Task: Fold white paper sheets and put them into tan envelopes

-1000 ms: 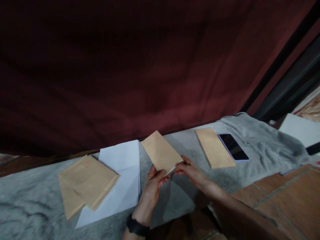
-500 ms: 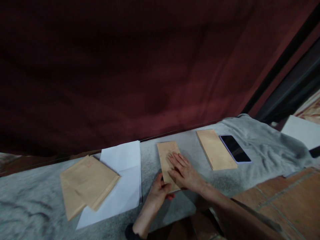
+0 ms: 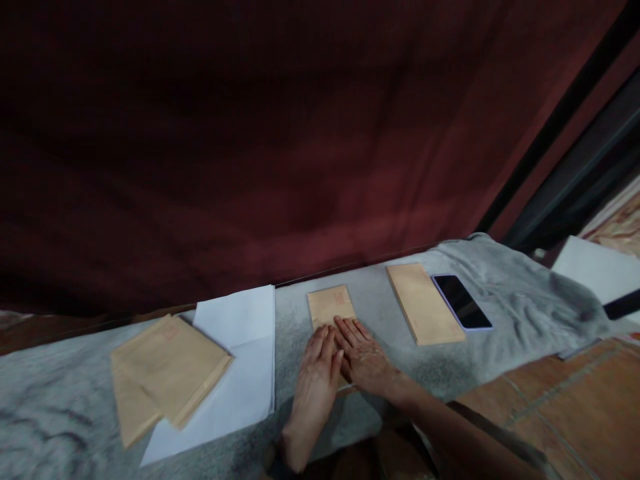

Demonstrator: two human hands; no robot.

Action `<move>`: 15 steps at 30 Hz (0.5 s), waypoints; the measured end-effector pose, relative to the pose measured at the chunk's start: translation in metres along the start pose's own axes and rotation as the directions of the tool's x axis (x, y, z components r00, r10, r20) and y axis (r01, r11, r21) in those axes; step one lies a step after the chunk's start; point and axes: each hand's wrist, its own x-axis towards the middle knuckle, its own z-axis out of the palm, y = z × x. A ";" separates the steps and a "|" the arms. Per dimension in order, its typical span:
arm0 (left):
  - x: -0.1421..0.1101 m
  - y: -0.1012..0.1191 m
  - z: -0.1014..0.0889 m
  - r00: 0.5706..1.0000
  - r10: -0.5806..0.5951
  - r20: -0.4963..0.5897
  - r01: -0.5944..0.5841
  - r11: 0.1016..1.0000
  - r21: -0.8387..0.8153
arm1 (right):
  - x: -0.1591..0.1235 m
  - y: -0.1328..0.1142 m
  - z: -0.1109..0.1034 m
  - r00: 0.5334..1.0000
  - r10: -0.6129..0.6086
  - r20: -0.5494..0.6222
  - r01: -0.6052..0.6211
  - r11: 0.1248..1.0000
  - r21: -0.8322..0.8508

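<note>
A brown paper envelope (image 3: 330, 303) lies flat on the grey cloth in front of me, its lower part covered by both hands. My left hand (image 3: 317, 363) rests on its left side with the fingers stretched out. My right hand (image 3: 365, 357) lies flat on the right side, fingers extended, its tips close beside those of the left. To the right is a neat stack of brown envelopes (image 3: 425, 303). More brown envelopes (image 3: 175, 367) sit at the left in a loose, fanned pile, partly over white paper sheets (image 3: 250, 367).
A phone (image 3: 463, 302) with a purple edge lies right of the envelope stack. Grey cloth (image 3: 525, 293) covers the bench and is rumpled at both ends. A dark red curtain (image 3: 300, 167) hangs behind. Tiled floor (image 3: 575, 393) shows at lower right.
My left hand has let go of the envelope's lower left edge and moved onto its top, lying flat. My right hand has slid slightly down. The view has shifted a little.
</note>
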 end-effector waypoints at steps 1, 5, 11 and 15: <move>0.001 0.000 0.007 1.000 0.018 0.005 -0.018 1.000 0.018 | 0.000 0.000 0.001 1.000 0.001 0.011 -0.001 1.000 0.003; 0.008 0.001 0.023 0.998 0.052 0.028 -0.055 0.992 0.110 | 0.002 -0.001 0.006 1.000 0.026 0.016 -0.026 1.000 0.010; 0.030 0.007 0.021 0.995 0.040 0.087 -0.054 0.986 0.158 | 0.003 -0.005 0.010 0.997 0.038 -0.060 -0.034 0.997 0.072; 0.062 0.017 0.022 0.974 0.133 0.182 -0.161 0.976 0.149 | 0.002 -0.001 0.019 0.989 0.008 -0.149 0.011 0.992 0.125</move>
